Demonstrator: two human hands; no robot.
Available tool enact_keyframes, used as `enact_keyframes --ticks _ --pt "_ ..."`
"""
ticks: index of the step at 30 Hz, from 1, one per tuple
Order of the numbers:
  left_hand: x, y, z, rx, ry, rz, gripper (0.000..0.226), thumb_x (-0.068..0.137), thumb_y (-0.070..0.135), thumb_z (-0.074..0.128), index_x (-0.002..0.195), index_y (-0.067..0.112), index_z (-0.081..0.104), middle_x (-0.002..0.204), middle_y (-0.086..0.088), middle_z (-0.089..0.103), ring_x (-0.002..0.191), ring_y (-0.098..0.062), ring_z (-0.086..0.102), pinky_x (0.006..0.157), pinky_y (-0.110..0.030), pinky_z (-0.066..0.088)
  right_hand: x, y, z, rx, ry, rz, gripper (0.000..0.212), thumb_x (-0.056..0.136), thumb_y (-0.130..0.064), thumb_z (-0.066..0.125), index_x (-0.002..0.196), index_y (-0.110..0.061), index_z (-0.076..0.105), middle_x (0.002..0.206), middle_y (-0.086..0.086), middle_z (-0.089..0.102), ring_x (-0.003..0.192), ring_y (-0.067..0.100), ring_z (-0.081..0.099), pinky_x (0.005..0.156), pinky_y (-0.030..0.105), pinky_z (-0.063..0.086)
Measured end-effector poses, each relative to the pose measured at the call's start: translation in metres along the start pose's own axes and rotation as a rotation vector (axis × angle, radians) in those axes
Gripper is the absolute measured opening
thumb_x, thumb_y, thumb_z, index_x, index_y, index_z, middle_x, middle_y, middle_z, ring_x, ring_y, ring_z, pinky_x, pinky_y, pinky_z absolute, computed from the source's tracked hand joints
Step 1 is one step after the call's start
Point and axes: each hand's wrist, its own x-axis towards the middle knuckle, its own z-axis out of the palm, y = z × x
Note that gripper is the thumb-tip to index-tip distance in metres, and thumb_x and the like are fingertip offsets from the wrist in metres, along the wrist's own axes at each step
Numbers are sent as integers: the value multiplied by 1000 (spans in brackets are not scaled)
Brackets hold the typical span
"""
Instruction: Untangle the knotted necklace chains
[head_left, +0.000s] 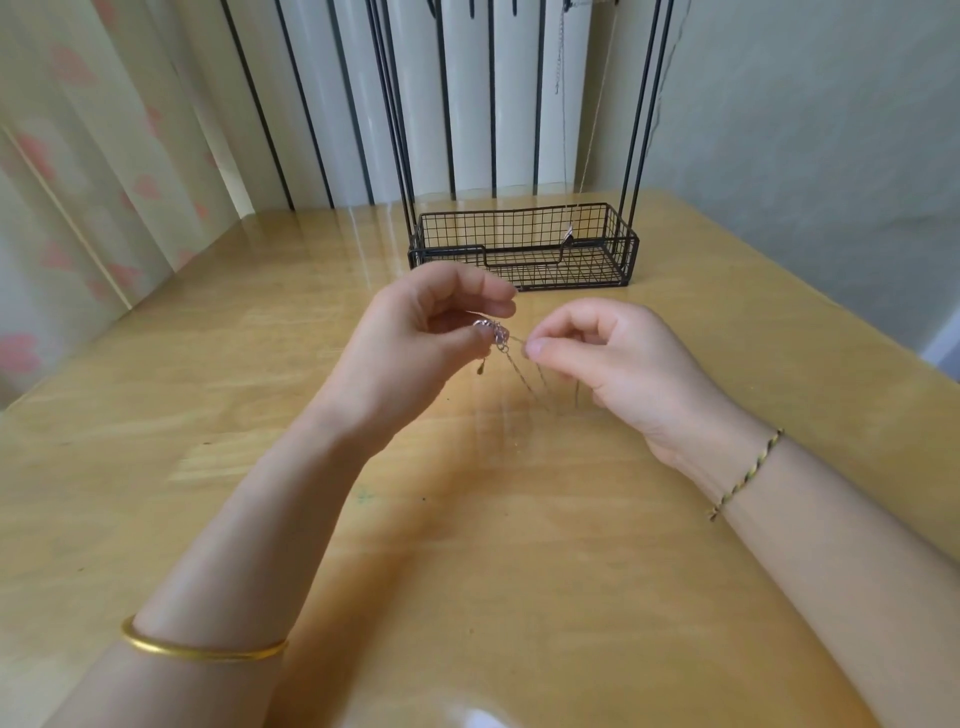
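Domestic room, a home interior: pale curtain (78, 156) printed with pink hearts, glossy yellow-wood table (156, 467), white vertical slats (467, 78) behind, plain painted wall (805, 130), black wire jewellery stand (524, 244) with basket base and one hung chain (563, 104).

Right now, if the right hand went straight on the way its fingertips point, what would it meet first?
Probably the knotted chains pinched in the left hand, just ahead of the right hand; depth is unclear.
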Motion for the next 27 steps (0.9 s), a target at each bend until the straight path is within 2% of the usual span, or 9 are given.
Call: enact_keyframes --ticks 3,6,8,12,14,16,18,21,27 --pt "-1 -1 1 27 -29 -32 33 85 -11 59 100 18 64 101 -4 69 83 -9 63 80 -24 53 3 0 -3 -16 85 -44 10 82 -15 67 73 -19 68 66 -13 56 55 -5 46 51 10 36" --pt "-1 -1 3 58 -59 -49 33 84 -11 60 100 17 63 100 -7 69 85 -13 63 81 -27 54 5 1 -5 -3 144 -72 11 83 -15 67 73 -18 67 74 -9 61 69 0 51 64 17 41" --pt "-1 -2 4 64 -70 -58 31 84 -10 61 100 17 63 98 -7 69 84 -13 64 80 -26 54 6 1 -6 1 182 -94 11 83 -14 66 73 -18 67 77 -9 63 75 2 52 69 17 41" --pt "-1 -3 5 52 -73 -84 27 83 -10 64 98 12 63 89 -7 71 76 -7 66 73 -18 55 6 0 -5 33 232 -107 11 86 -11 63 76 -16 65 76 -7 61 68 1 52 64 9 40" --pt "0 -4 6 51 -67 -85 22 82 -6 67 98 9 64 86 -8 71 71 -5 65 67 -15 52 7 1 -5 63 239 -99 15 88 -10 60 76 -18 62 81 0 65 75 9 59 72 16 45" --pt "0 -5 6 45 -60 -82 19 82 -3 68 98 6 65 83 -8 71 67 -6 62 62 -14 48 6 -1 -5 159 200 -64 17 91 -7 55 77 -17 58 80 5 65 73 17 66 76 29 52" --pt "1 -5 6 36 -54 -78 16 83 -3 67 96 5 64 81 -7 71 64 -6 61 59 -13 46 4 -4 -4 232 157 -30 17 94 -6 50 79 -14 54 73 3 63 61 16 64 71 34 55" --pt "1 -6 6 30 -38 -61 14 86 -4 63 87 10 61 79 -2 70 65 -7 62 57 -15 46 2 -5 -1 238 144 -9 17 95 -7 48 80 -12 52 66 1 62 47 14 54 55 34 51" --pt "1 -7 3 3 7 -53 18 86 -4 62 81 13 57 72 3 68 64 -9 63 58 -18 47 3 -5 -1 239 126 31 15 92 -5 49 79 -12 51 57 1 58 37 10 28 39 21 23"
